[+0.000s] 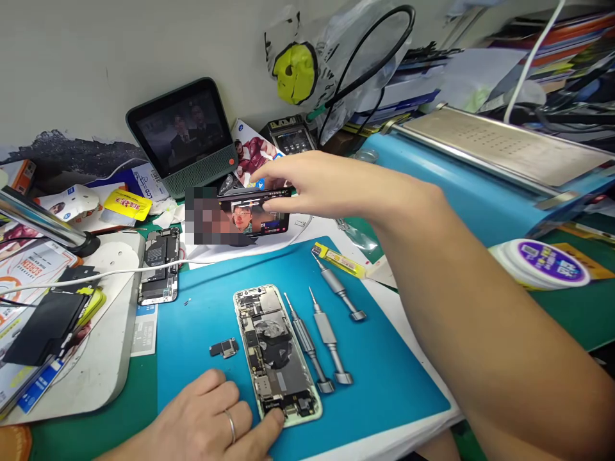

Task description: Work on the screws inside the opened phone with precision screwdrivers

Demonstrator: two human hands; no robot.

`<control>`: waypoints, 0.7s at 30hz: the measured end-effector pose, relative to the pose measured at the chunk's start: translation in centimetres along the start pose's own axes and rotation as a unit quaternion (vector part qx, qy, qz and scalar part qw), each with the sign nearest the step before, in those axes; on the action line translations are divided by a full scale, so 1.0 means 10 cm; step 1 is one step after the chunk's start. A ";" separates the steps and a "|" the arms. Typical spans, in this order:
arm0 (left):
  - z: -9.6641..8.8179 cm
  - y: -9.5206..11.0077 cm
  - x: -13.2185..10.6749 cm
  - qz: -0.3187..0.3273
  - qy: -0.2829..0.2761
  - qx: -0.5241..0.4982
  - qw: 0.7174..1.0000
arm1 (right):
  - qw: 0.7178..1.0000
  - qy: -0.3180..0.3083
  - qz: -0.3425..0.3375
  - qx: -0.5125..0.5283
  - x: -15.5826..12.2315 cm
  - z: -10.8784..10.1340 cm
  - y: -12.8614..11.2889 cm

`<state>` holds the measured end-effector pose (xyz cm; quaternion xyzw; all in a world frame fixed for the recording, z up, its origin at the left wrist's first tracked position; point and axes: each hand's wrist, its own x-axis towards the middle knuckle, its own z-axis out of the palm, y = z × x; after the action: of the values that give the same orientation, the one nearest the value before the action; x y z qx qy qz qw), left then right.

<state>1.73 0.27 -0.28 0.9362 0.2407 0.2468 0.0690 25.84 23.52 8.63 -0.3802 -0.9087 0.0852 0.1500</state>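
An opened phone (275, 353) with bare circuit boards lies on a blue mat (384, 371). My left hand (211, 422) rests at its near end, fingers curled, thumb pressing the phone's bottom corner. My right hand (317, 182) reaches across to a second phone (254, 214) that is propped up with a video on its screen; the fingers touch its top edge. Three silver screwdrivers (327, 336) lie right of the opened phone. A small loose part (223, 348) sits on the mat to its left.
A small green-framed screen (185, 134) stands by the wall. Another opened phone (159, 264) lies on a white pad (103, 358) with a white cable. A blue machine with a metal plate (490, 150) is at the right, a tape roll (542, 261) near it.
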 end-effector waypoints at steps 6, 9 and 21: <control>-0.08 0.02 0.02 -0.003 -0.035 -0.006 0.999 | 0.997 0.034 -0.058 -0.040 0.07 0.19 -0.26; -0.11 0.02 0.01 -0.005 -0.048 -0.006 0.999 | 0.995 0.039 -0.062 -0.066 0.09 0.28 -0.31; -0.13 0.03 0.02 -0.011 -0.064 -0.008 0.998 | 0.991 0.067 -0.023 -0.117 0.12 0.41 -0.44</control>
<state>1.35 0.14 0.98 0.9468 0.2442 0.1873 0.0941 20.74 21.15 6.18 -0.3792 -0.9087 -0.0511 0.1672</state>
